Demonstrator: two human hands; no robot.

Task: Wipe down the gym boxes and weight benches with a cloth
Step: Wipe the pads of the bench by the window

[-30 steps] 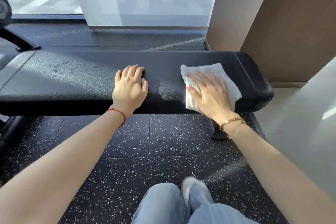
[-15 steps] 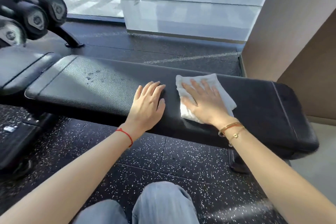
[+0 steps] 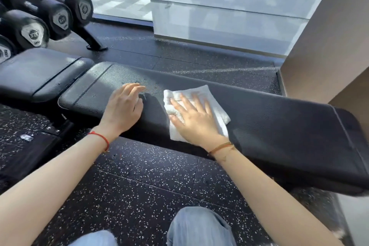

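While our right hand (image 3: pixel 196 121) presses flat, fingers spread, on the white cloth (image 3: pixel 201 96) lying mid-pad on the black weight bench (image 3: pixel 279 118), our left hand (image 3: pixel 122 108) rests just beside it, fingers relaxed, holding nothing. Dumbbells (image 3: pixel 60 14) stand rear left.

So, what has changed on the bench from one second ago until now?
The right hand has slid the white cloth leftward along the bench pad, away from the right end and toward the droplets. The left hand shifted left ahead of it, and its fingertips now look lifted. Nothing was taken up or released. The right palm stays flat on the cloth, which remains on the same pad.
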